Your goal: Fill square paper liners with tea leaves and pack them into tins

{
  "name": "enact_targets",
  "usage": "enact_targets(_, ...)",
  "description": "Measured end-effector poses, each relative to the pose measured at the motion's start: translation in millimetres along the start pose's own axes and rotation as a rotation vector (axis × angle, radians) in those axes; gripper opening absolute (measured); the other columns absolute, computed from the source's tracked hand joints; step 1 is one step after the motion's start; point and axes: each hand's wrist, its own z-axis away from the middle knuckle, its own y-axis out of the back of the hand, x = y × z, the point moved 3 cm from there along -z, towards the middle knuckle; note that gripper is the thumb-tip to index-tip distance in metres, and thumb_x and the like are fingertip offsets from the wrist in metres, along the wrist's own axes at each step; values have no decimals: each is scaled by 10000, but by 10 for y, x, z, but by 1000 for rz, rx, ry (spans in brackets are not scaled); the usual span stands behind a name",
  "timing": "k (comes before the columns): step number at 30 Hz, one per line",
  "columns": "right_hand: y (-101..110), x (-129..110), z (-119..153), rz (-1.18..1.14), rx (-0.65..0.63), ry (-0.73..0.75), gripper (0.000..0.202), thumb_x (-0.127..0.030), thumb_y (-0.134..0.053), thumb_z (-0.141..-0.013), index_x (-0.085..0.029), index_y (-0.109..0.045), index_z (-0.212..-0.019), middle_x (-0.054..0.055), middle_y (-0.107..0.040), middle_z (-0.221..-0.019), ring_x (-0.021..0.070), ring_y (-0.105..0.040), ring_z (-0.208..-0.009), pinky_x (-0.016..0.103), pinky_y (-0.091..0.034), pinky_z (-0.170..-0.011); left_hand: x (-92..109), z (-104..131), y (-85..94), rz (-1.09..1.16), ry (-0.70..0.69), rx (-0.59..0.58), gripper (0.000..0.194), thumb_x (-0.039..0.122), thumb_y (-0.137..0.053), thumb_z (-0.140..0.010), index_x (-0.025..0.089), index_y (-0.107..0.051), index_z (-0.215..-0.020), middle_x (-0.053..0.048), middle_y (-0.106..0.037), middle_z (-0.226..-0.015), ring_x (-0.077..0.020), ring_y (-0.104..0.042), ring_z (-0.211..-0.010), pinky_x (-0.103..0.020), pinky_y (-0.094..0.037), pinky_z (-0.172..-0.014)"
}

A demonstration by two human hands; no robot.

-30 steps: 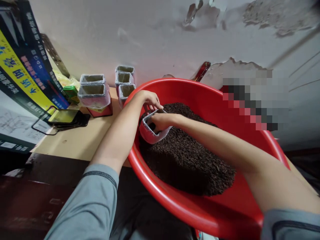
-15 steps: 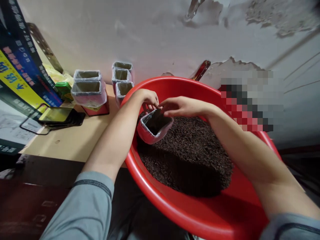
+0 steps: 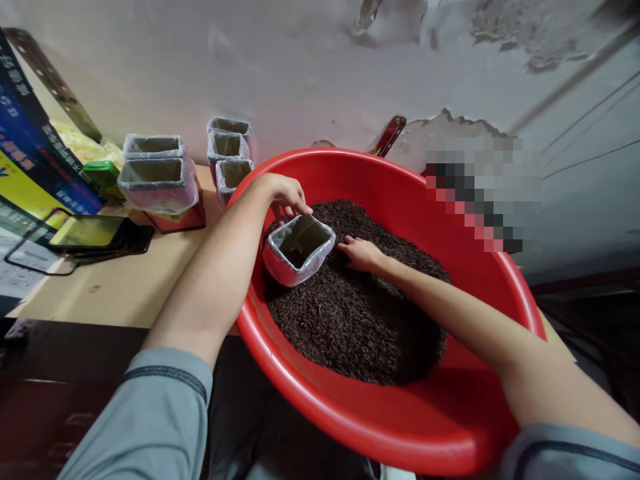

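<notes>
My left hand (image 3: 290,197) grips the far rim of a plastic-lined red tin (image 3: 296,265), which is tilted inside a large red basin (image 3: 320,403). Some dark content shows at the bottom of the tin. Loose dark dried tea leaves (image 3: 345,320) are heaped in the basin below it. Just right of the tin, my right hand (image 3: 363,255) is down on the heap, its fingers curled into the leaves and their tips partly hidden.
On the wooden board (image 3: 115,293) at left stand two lined tins (image 3: 159,190) and three more lined tins (image 3: 230,150) by the wall. Dark lids or frames (image 3: 107,239), a green box (image 3: 101,177) and a printed carton (image 3: 30,147) lie further left.
My right hand has moved from above the tin's mouth down to the tea leaves on its right. My left hand stays on the tin's rim. The view has shifted slightly.
</notes>
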Motion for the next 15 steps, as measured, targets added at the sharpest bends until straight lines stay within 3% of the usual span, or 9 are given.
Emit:
enact_targets(5, 382, 82, 49, -7, 43, 83, 497, -291, -715, -825, -236, -643, -1313, 120, -645, -1255, 280, -674, -1070, 356, -527, -911, -31, -40, 8, -34, -21, -30, 676, 560, -798, -731, 186, -676, -1279, -116, -725, -1000, -310, -671, -1087, -416, -580, -881)
enact_targets(9, 1079, 131, 208, -107, 230, 213, 461, -276, -718, -795, -220, -675, -1250, 102, -671, -1175, 262, -649, -1054, 366, -508, -940, -39, -58, 15, 11, 3, -22, 618, 476, -779, -766, 177, -668, -1295, -107, -725, -993, -297, -680, -1068, -405, -577, -884)
enact_targets(12, 1598, -69, 383, -192, 328, 373, 432, -269, -718, -768, -227, -702, -1198, 62, -677, -1120, 236, -641, -1018, 373, -490, -961, -20, -39, 0, 45, 10, -35, 591, 431, -770, -770, 191, -672, -1301, -104, -729, -1000, -292, -688, -1050, -412, -574, -883)
enact_targets(15, 1807, -473, 432, -208, 349, 499, 428, -274, -720, -770, -241, -707, -1196, 43, -681, -1123, 222, -635, -1005, 368, -480, -942, 0, 6, -14, 23, 15, -5, 591, 379, -775, -748, 192, -678, -1301, -95, -735, -1017, -283, -690, -1054, -388, -565, -883)
